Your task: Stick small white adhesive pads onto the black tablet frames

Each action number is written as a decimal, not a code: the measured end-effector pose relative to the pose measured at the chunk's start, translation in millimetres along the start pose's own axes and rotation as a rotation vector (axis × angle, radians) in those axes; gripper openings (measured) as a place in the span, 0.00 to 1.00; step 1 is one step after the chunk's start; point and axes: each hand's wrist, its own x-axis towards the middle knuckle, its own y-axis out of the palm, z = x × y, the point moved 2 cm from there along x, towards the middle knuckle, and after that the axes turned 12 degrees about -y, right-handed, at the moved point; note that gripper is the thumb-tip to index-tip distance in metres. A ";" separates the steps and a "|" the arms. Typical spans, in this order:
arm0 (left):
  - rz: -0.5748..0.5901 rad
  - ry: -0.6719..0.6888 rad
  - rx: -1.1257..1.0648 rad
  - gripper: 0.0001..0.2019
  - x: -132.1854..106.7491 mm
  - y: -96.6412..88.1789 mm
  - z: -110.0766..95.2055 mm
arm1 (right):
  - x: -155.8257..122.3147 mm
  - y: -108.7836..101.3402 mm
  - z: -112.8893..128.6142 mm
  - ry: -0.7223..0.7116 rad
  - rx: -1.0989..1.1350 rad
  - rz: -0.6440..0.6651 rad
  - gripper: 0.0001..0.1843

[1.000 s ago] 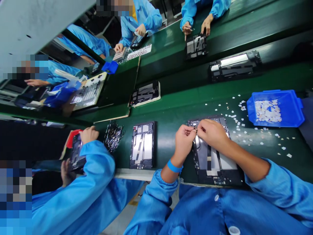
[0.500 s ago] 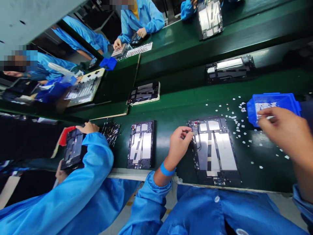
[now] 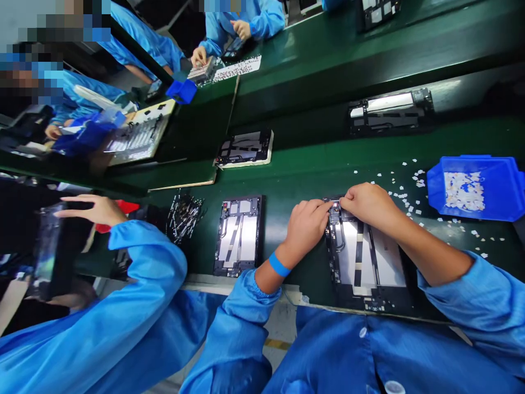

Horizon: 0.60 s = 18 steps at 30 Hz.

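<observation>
An opened tablet (image 3: 383,262) lies in front of me on the green bench, its silver battery panels and black cables facing up. At its top left corner, my left hand (image 3: 307,224) is closed, fingertips touching the edge. My right hand (image 3: 367,203) pinches just beside them, over the top of the tablet; whatever lies between its fingertips is hidden. A small pale spot shows between the two hands. To the right sits a blue bin (image 3: 502,191) with many small white pieces (image 3: 463,190) inside.
Small white pieces are scattered between tablet and bin. Left of me lie another opened tablet (image 3: 239,235) and a pile of screws or thin metal parts (image 3: 184,216). More opened tablets (image 3: 246,149) lie farther back. A co-worker's hand (image 3: 96,208) holds a dark device at left; others sit opposite.
My right hand has moved left from the blue bin to the tablet's top corner. My left hand stays by that corner. The co-worker at left has shifted a device farther left.
</observation>
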 end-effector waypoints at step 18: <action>0.081 0.073 0.126 0.18 4.5 3.5 2.9 | -1.5 4.7 -2.0 -0.054 -0.094 0.023 0.16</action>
